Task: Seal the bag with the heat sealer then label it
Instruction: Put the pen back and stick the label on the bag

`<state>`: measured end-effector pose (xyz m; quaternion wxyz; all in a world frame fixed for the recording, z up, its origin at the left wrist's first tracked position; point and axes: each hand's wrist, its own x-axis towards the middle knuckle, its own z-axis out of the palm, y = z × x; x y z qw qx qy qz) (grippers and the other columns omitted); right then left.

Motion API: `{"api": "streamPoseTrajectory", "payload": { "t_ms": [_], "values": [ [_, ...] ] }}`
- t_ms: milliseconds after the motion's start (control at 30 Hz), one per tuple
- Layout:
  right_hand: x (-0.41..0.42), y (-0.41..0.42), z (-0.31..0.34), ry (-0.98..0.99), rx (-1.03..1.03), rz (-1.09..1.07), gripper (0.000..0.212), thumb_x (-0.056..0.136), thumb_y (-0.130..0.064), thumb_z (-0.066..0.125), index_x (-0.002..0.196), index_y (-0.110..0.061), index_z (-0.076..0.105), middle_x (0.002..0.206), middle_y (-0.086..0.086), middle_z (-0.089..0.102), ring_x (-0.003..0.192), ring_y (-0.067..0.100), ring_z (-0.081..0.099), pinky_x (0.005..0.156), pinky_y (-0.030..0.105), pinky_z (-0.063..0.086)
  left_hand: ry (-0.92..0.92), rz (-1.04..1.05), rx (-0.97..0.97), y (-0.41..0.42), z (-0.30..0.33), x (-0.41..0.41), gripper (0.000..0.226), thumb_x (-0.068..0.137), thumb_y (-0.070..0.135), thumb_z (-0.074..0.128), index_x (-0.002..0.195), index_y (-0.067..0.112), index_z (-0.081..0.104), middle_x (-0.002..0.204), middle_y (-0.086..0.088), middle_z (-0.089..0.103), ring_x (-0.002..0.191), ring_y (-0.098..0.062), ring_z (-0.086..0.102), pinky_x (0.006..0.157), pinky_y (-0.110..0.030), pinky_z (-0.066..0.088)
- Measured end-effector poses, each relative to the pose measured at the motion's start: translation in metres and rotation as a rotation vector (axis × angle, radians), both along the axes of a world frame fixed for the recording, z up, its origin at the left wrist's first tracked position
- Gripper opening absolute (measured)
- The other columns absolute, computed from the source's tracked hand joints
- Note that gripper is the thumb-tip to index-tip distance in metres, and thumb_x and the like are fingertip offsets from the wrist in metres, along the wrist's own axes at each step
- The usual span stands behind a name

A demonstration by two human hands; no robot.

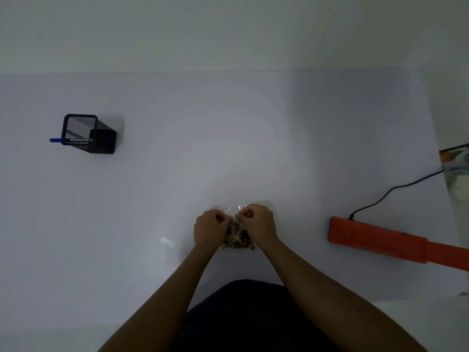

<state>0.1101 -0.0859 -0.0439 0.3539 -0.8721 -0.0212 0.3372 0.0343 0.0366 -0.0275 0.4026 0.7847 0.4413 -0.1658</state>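
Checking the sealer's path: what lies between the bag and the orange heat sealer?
Head view: bare table between the bag and heat sealer; only the right hand is at the bag.

On the bench (228, 138), the bag (237, 237) sits near the front between both hands. A label (167, 242) lies just left of it, the sealer (380, 241) right, a pen holder (88, 134) far back-left.

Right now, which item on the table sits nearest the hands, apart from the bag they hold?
The small white label, just beside the left hand. The orange heat sealer and black mesh pen holder lie farther off.
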Motion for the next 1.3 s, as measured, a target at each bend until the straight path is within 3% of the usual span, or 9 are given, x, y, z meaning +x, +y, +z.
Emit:
{"api": "streamPoseTrajectory", "payload": {
  "t_ms": [233, 700, 933, 1167, 1300],
  "values": [
    [0.0, 0.003, 0.0, 0.0, -0.021, -0.025, 0.008, 0.077, -0.027, 0.076, 0.074, -0.019, 0.074, 0.069, -0.007, 0.072, 0.067, 0.01, 0.069, 0.068, 0.038, 0.061, 0.012, -0.003, 0.028, 0.0, 0.001, 0.003, 0.019, 0.086, 0.036, 0.067, 0.071, 0.024, 0.066, 0.066, 0.01, 0.064, 0.061, -0.006, 0.058, 0.051, -0.017, 0.034],
    [-0.001, 0.009, -0.004, -0.05, -0.059, -0.017, 0.007, 0.077, -0.023, 0.075, 0.074, -0.018, 0.071, 0.071, -0.008, 0.07, 0.067, 0.01, 0.067, 0.069, 0.037, 0.061, 0.069, 0.075, 0.033, 0.001, -0.002, 0.005, 0.02, 0.077, 0.04, 0.07, 0.072, 0.022, 0.064, 0.068, 0.008, 0.065, 0.065, -0.012, 0.063, 0.058, -0.025, 0.048],
    [0.005, 0.001, -0.006, -0.051, -0.013, -0.052, 0.026, 0.073, -0.024, 0.086, 0.07, -0.013, 0.062, 0.067, -0.001, 0.065, 0.059, 0.011, 0.059, 0.058, 0.028, 0.052, 0.084, 0.082, 0.043, 0.013, -0.006, -0.001, 0.029, 0.076, 0.046, 0.077, 0.071, 0.021, 0.063, 0.069, 0.006, 0.065, 0.065, -0.013, 0.061, 0.056, -0.026, 0.042],
    [0.002, -0.007, -0.009, -0.077, 0.039, -0.046, 0.015, 0.086, -0.013, 0.072, 0.079, -0.013, 0.06, 0.069, 0.001, 0.061, 0.061, 0.01, 0.053, 0.061, 0.031, 0.051, 0.075, 0.11, 0.007, 0.011, -0.01, -0.002, 0.025, 0.077, 0.042, 0.077, 0.072, 0.022, 0.062, 0.071, 0.006, 0.067, 0.069, -0.014, 0.064, 0.063, -0.03, 0.051],
    [-0.002, -0.006, -0.005, -0.099, 0.04, -0.044, 0.027, 0.086, -0.035, 0.073, 0.082, -0.015, 0.054, 0.069, -0.001, 0.058, 0.059, 0.012, 0.052, 0.058, 0.036, 0.049, 0.081, 0.1, 0.019, 0.011, -0.009, -0.001, 0.026, 0.078, 0.041, 0.075, 0.071, 0.021, 0.06, 0.069, 0.006, 0.065, 0.067, -0.013, 0.062, 0.059, -0.028, 0.047]
  ]
}}
